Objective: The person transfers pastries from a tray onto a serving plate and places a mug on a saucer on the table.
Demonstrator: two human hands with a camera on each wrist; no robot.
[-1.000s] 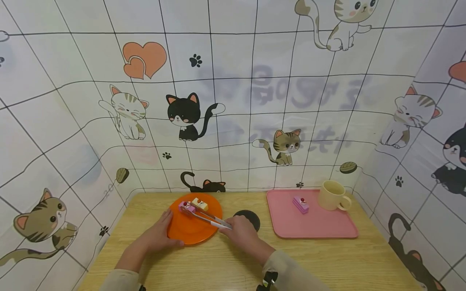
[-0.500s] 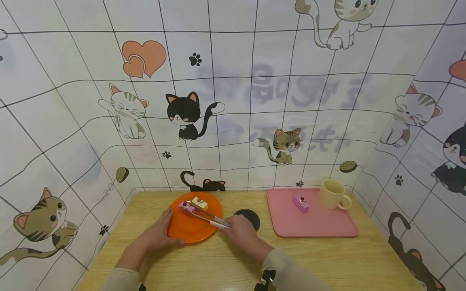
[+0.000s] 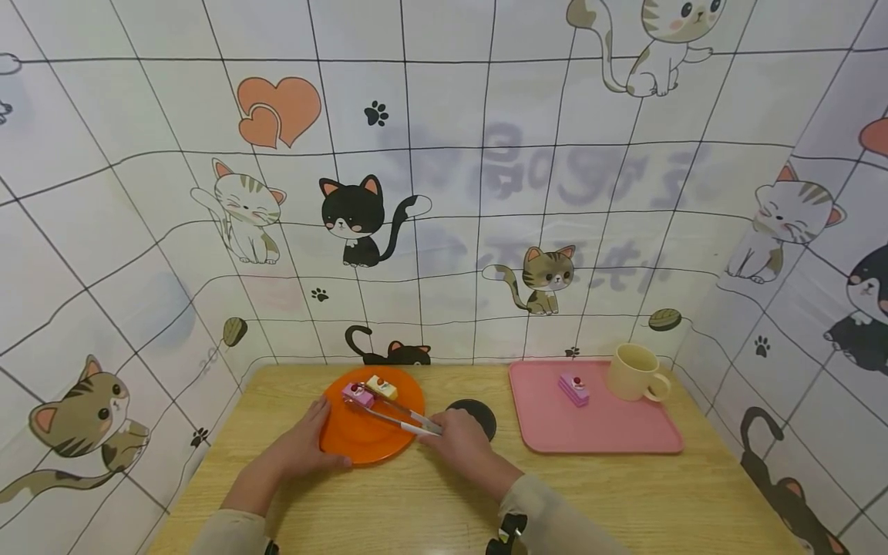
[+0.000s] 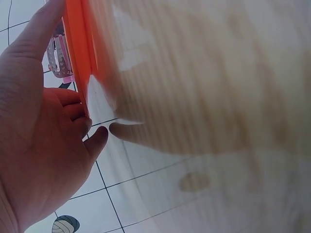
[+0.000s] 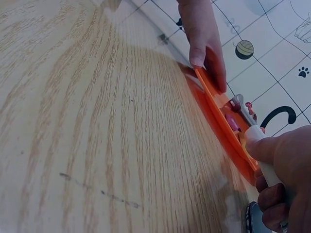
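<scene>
In the head view an orange plate (image 3: 368, 439) stands at the left of the table, with a pink toy cake slice (image 3: 358, 395) and a cream one (image 3: 382, 387) on its far part. My left hand (image 3: 301, 445) holds the plate's rim, thumb at the front and fingers along the left side. My right hand (image 3: 463, 443) grips metal tongs with white handles (image 3: 409, 427). The tong tips are around the pink slice; whether they touch it I cannot tell. The right wrist view shows the thumb on the white tong handle (image 5: 268, 171).
A black round object (image 3: 479, 414) lies partly behind my right hand. On the right a pink tray (image 3: 590, 432) carries another pink toy cake slice (image 3: 573, 389) and a yellow mug (image 3: 633, 374). Cat-patterned walls (image 3: 444, 231) enclose the wooden table (image 3: 444, 501).
The tong arms stand slightly further apart around the pink slice than before. Both hands and the plate keep their places.
</scene>
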